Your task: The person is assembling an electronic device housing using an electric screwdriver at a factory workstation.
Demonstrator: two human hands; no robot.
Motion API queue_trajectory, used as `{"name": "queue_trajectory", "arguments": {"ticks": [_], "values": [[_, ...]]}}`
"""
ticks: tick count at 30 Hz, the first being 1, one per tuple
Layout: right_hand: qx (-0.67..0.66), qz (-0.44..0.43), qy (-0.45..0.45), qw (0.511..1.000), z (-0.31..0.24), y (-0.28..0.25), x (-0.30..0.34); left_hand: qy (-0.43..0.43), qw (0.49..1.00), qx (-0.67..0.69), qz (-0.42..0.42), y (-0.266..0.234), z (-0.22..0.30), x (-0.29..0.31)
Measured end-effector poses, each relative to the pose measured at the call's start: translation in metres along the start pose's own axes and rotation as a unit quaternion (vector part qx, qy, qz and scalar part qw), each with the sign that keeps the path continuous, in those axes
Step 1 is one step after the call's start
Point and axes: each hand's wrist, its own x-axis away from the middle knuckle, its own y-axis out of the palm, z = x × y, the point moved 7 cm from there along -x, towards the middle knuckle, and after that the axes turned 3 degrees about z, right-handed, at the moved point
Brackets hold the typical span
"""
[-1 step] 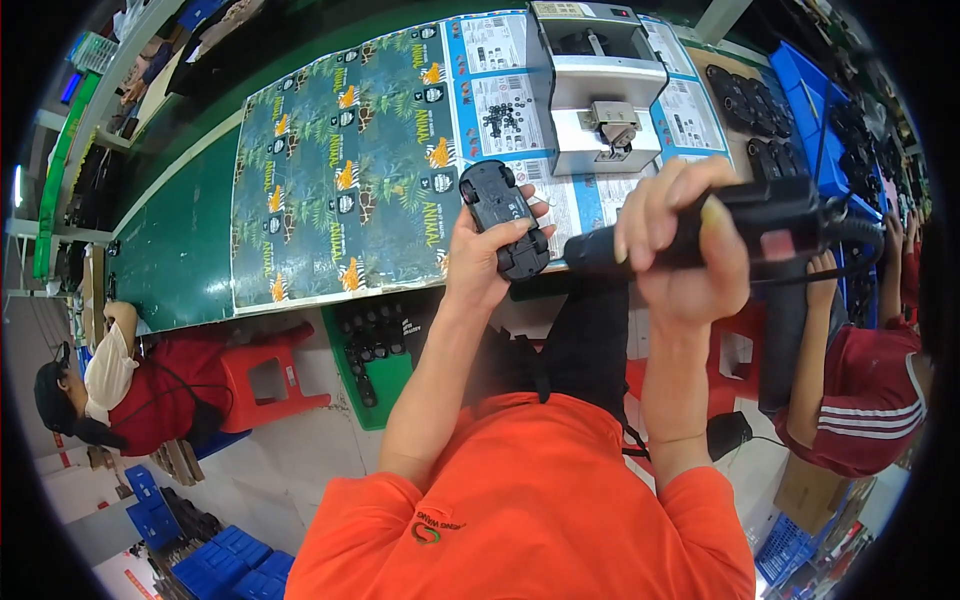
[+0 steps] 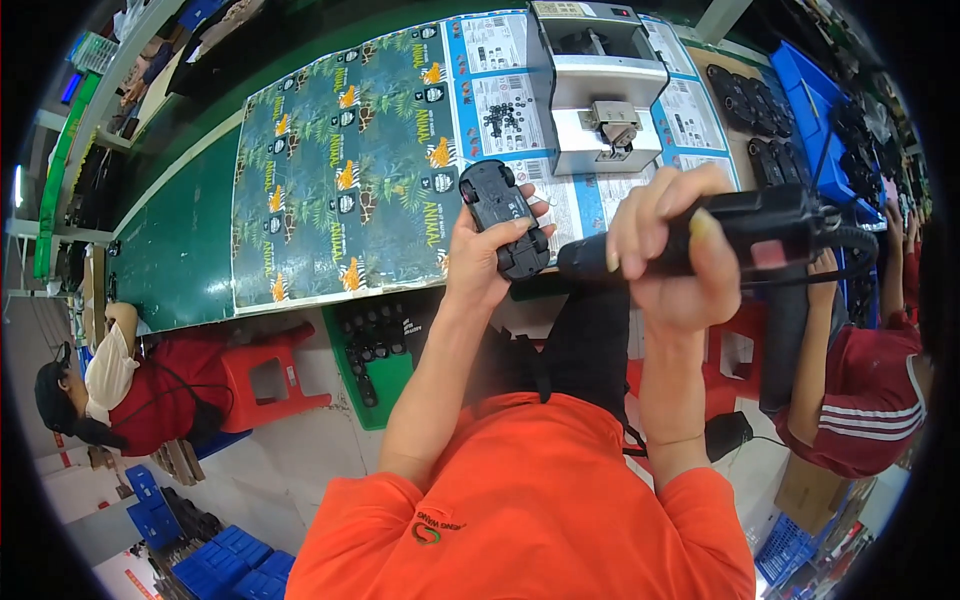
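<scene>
My left hand point(image 2: 474, 262) is closed round a black toy car point(image 2: 494, 200), its underside turned up and its small wheels showing. The thumb presses on the underside near the middle. In my right hand point(image 2: 682, 250) is a black electric screwdriver point(image 2: 768, 222), lying nearly level with its front end pointing left at the car. That end is right beside the car's near end; whether they touch I cannot tell. A cable point(image 2: 850, 245) runs from the screwdriver's back end.
A silver screw feeder point(image 2: 600, 115) stands on the bench, with small black parts point(image 2: 508, 120) left of it. Printed sheets point(image 2: 340, 180) cover the benchtop. Below its edge is a green crate point(image 2: 372, 372) of black parts. Co-workers sit at left point(image 2: 165, 385) and right point(image 2: 865, 400); blue bins point(image 2: 805, 95) stand far right.
My right hand and the screwdriver have shifted slightly left, bringing the front end closer to the toy car. The left hand and the car have stayed put.
</scene>
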Motion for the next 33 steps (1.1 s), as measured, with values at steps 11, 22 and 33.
{"name": "queue_trajectory", "arguments": {"ticks": [11,22,33], "values": [[0.152,0.024,0.092,0.984,0.055,-0.003,0.029,-0.015,0.999,0.027,0.020,0.002,-0.004,-0.005],[0.030,-0.033,-0.054,0.998,-0.026,-0.004,-0.027,-0.026,0.999,0.018,0.006,0.001,-0.004,-0.004],[0.109,0.083,-0.124,0.983,-0.028,-0.064,-0.083,-0.011,1.000,0.008,-0.010,0.001,-0.004,-0.002]]}}
